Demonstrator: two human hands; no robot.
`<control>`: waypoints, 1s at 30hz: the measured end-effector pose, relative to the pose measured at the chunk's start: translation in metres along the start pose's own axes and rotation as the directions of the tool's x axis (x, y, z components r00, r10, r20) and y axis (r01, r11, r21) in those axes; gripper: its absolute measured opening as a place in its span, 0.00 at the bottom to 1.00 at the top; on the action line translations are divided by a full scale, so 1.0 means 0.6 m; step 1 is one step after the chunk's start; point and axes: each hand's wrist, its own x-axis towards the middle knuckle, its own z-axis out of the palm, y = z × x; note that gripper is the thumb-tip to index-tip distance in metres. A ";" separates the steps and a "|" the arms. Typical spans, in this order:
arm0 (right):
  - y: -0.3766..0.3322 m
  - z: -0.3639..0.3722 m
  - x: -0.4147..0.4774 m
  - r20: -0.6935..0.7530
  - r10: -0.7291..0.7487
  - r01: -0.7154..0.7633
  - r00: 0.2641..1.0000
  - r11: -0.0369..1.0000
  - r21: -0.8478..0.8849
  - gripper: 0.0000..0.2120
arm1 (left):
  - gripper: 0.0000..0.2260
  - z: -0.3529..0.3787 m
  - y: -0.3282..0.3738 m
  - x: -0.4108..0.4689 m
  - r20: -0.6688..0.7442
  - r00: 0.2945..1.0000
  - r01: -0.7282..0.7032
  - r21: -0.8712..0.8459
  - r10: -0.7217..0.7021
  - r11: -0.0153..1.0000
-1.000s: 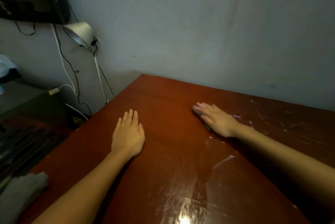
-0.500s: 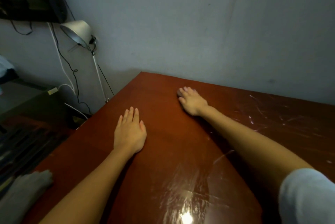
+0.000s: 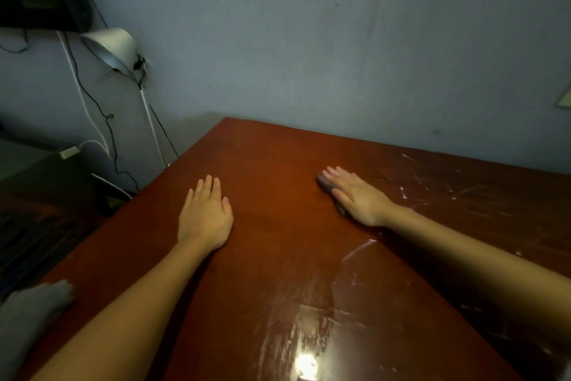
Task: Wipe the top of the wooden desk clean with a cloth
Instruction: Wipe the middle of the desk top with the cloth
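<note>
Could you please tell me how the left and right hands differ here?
The left hand lies flat on bare desk; the right hand presses a grey cloth. The left hand sits nearer the desk's left edge, the right hand beside white streaks. Both have straight fingers.

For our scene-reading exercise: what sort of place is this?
Probably a home study or bedroom: a wooden desk against a plain wall, a lamp with trailing cables beside it.
</note>
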 end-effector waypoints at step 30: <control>0.052 0.000 0.046 -0.035 0.321 -0.321 0.946 0.947 0.013 0.26 | 0.24 -0.001 0.003 -0.001 0.013 1.000 0.002 -0.006 -0.002 1.000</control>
